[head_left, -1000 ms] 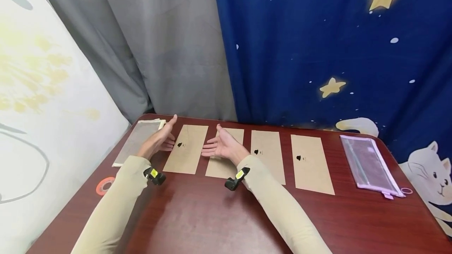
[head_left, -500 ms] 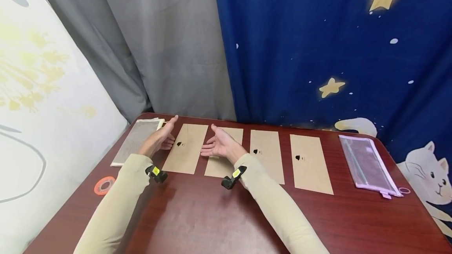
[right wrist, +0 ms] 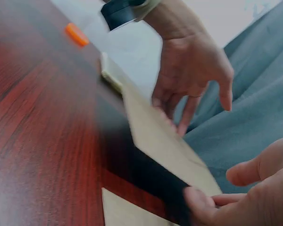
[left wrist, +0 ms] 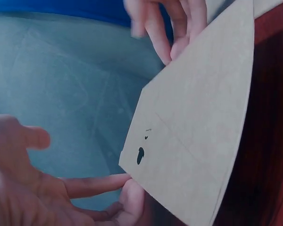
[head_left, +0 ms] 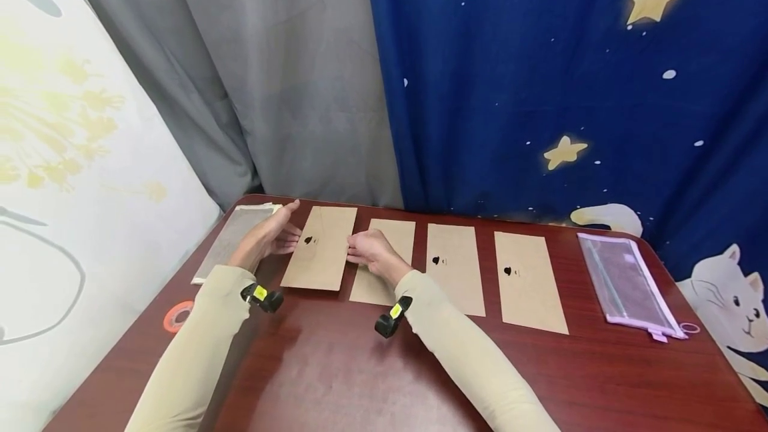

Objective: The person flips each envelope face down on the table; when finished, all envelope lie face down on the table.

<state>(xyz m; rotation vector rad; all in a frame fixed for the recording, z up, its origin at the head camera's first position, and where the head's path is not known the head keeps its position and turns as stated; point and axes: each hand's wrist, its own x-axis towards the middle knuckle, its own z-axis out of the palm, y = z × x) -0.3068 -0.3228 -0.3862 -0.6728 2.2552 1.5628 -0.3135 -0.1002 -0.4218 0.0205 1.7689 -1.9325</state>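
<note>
A flat tan kraft-paper piece (head_left: 318, 252) with a small black hat print is raised off the table, between both hands. My left hand (head_left: 267, 239) has its fingers at the left edge, with the thumb up and apart from the paper. On the opposite long edge, the fingertips of my right hand (head_left: 375, 252) touch from the side and below. In the right wrist view, that hand's thumb stands away from the tan piece (right wrist: 162, 141). The left wrist view shows the left fingers (left wrist: 96, 185) right at a corner of the raised piece (left wrist: 193, 117).
Three similar tan pieces lie in a row to the right, the farthest being a tan piece (head_left: 531, 279). Past them lies a purple mesh zip pouch (head_left: 627, 282). A whitish mesh pouch (head_left: 231, 239) and an orange ring-shaped roll (head_left: 178, 317) are on the left. Curtains (head_left: 312, 85) hang behind the table.
The leftmost tan piece has come up off the table. My right hand has turned, its fingers moving onto that piece's right edge; the left hand has barely moved.
</note>
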